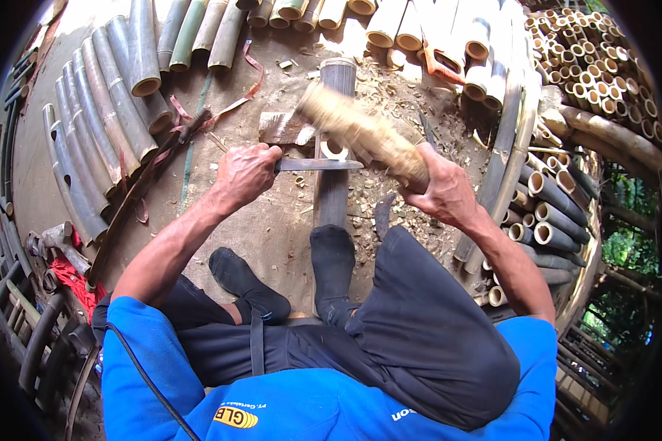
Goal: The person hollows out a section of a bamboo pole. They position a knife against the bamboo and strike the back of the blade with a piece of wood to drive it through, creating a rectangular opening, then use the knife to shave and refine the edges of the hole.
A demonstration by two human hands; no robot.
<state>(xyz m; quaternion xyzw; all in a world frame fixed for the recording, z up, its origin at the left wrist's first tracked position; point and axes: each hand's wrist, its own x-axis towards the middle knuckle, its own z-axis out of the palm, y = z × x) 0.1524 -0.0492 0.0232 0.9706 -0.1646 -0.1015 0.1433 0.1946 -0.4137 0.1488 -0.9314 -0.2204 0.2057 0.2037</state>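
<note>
My left hand [246, 173] is closed on the handle of a knife [320, 165], its blade reaching flat to the right. The blade lies across a dark bamboo tube [332, 197] that runs away from my feet along the ground. Just beyond the blade, a pale-rimmed round opening [335, 149] shows in the tube. My right hand [449, 187] grips the near end of a thick wooden club [360, 132]. The club is raised, slanting up to the left over the tube, and smeared by motion. One socked foot [332, 268] sits against the tube's near end.
Cut bamboo tubes [99, 110] lie in rows on the left and back. More bamboo is stacked [552, 213] on the right. Wood chips [390, 81] litter the ground. A wooden block [285, 128], a red tape [254, 84] and an orange-handled saw [443, 67] lie around.
</note>
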